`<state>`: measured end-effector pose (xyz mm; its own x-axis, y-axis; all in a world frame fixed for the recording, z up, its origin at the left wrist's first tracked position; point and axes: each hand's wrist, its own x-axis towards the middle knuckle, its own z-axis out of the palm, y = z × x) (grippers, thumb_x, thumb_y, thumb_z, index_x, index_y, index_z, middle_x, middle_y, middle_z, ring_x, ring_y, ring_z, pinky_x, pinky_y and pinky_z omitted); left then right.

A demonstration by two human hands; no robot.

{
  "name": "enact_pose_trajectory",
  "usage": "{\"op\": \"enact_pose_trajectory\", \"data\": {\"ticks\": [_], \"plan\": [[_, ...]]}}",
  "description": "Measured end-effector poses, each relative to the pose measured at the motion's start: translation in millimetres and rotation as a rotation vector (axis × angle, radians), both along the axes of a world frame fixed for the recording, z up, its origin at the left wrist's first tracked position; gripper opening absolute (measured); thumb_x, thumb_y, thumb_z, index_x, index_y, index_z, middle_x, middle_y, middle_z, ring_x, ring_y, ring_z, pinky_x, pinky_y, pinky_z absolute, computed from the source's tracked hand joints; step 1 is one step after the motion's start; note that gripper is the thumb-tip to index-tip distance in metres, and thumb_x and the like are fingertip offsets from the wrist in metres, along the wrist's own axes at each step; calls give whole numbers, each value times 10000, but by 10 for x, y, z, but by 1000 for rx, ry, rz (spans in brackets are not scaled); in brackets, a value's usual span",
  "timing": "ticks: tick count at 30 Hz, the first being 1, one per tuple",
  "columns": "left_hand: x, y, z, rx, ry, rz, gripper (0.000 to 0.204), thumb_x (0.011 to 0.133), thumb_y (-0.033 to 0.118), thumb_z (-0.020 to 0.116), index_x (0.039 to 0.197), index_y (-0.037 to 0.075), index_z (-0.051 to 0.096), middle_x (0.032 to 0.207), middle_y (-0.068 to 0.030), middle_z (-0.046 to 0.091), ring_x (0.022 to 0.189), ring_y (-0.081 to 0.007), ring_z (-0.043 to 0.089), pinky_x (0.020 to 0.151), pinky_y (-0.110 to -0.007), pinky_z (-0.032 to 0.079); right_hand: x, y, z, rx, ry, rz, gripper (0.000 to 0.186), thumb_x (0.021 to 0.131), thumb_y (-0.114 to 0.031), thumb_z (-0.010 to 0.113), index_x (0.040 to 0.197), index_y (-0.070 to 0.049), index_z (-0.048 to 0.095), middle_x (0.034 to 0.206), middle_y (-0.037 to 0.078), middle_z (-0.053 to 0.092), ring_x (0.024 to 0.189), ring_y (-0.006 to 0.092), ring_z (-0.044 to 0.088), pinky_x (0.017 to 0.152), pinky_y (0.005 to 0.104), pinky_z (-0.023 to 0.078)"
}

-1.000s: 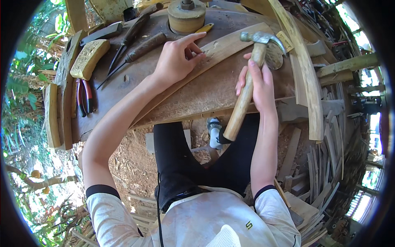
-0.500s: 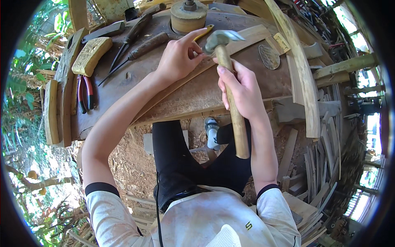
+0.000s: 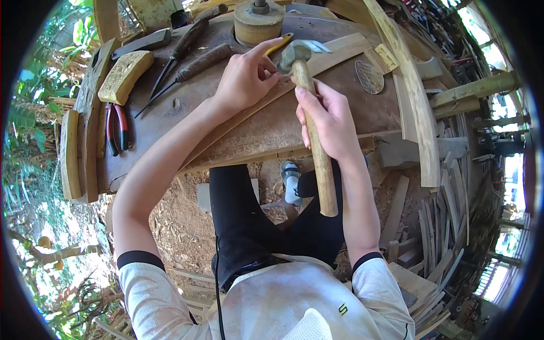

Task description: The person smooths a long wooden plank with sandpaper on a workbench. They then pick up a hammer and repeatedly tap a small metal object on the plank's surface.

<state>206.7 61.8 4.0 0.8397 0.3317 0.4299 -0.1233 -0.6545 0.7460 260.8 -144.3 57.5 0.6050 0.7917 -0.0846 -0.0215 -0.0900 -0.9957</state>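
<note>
Hammer (image 3: 320, 152) (wooden-handled) held over pale board (image 3: 347, 50)

Brown workbench (image 3: 379, 113) with pliers (image 3: 123, 126), plank (image 3: 341, 54)

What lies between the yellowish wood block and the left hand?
In the head view, two tools lie on the bench there: a dark-bladed knife nearer the wood block, then a wooden-handled spike nearer the left hand.

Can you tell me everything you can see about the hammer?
The hammer has a grey, metal-looking head, blunt on the left, with a shiny claw on the right. Its long, pale handle looks like wood. The right hand wraps around the handle's upper part. The head points away from the person, close to the left hand; the handle's end points back toward the person. Whether the head touches anything underneath is hidden.
</note>
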Motion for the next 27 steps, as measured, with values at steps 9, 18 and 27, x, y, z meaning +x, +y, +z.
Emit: {"op": "enact_pose_trajectory", "data": {"ticks": [9,18,27], "plan": [[-5,3,3,27,13,6,741,820,60,804,1511,122,544,855,-96,773,635,-195,698,642,-341,578,-4,44,22,31,11,-4,378,1092,-292,597,1294,27,598,721,12,550,476,75,521,433,247,445],[-2,3,8,39,16,11,733,817,53,803,1502,119,551,853,-91,773,619,-192,686,627,-335,566,-43,51,-32,107,25,-52,322,1090,-303,605,1113,18,622,688,12,559,469,83,534,427,261,443],[4,1,-20,28,20,9,693,843,79,810,1490,112,565,812,-46,765,588,-109,621,599,-280,532,32,37,-63,72,34,-32,328,1097,-305,591,1113,22,609,708,32,579,474,107,560,432,269,455]]}}
